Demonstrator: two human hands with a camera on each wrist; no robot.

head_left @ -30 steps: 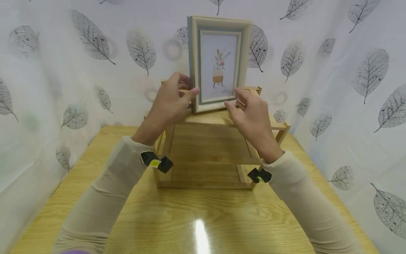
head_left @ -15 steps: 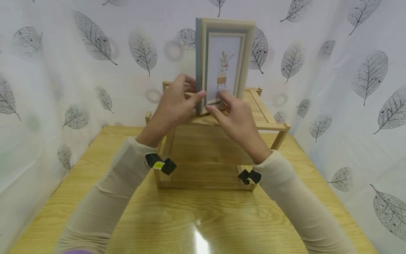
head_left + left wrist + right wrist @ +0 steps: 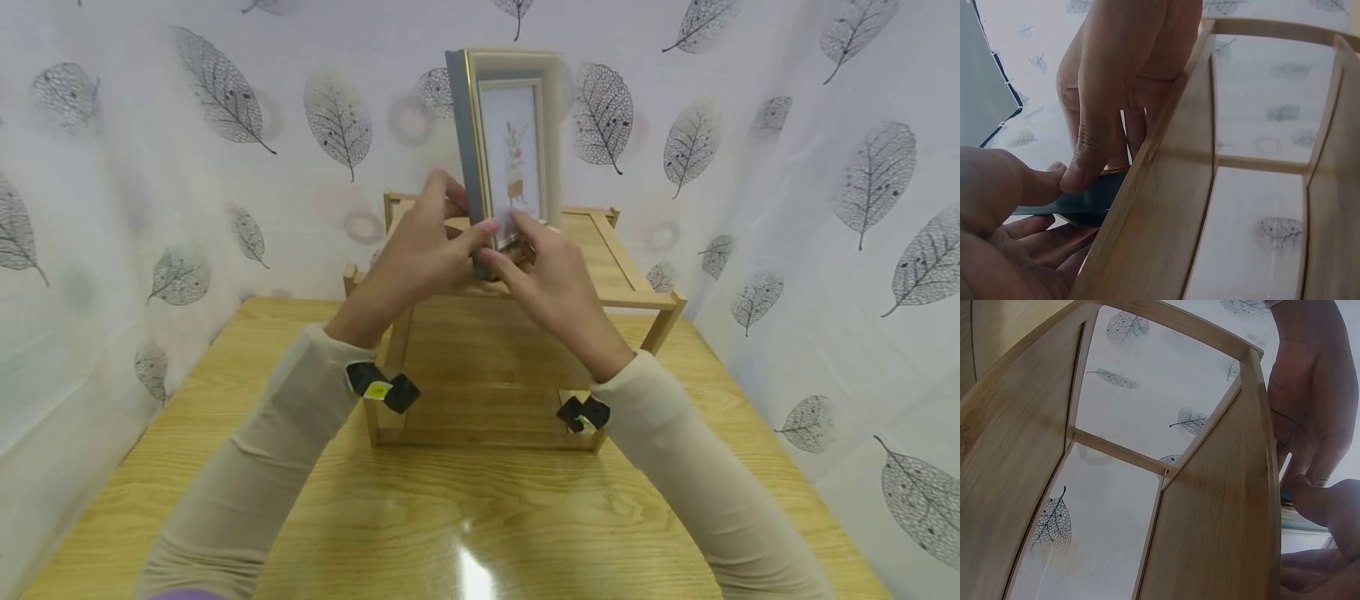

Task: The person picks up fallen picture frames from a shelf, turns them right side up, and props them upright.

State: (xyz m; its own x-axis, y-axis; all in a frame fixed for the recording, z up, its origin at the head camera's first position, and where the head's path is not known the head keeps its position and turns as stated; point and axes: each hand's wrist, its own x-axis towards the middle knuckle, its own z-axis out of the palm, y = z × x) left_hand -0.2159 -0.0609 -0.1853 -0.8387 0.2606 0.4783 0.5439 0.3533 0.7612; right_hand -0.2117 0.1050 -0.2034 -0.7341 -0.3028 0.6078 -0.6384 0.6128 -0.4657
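A cream picture frame (image 3: pixel 551 142) with a blue-grey outer side and thin gold trim stands upright, tilted slightly, over the top of a wooden shelf rack (image 3: pixel 600 258). Behind its front is a print of a plant in an orange-and-white pot. My left hand (image 3: pixel 423 246) grips the lower left side, thumb in front and fingers behind. With thumb and fingers, my right hand (image 3: pixel 551 271) pinches the bottom edge close to the left thumb, hiding the lower corner. In the left wrist view, the blue corner of the frame (image 3: pixel 1091 203) shows between the fingers, beside the rack's edge.
Below the top board, the rack has lower boards (image 3: pixel 487 408) and open sides with slats and corner posts. It stands on a wood-grain table (image 3: pixel 450 508). A pale curtain with leaf prints (image 3: pixel 750 167) hangs at the back and on both sides.
The frame has turned so more of its blue-grey left side shows, and it now leans a little. My right hand has slid left along the bottom edge toward the left hand.
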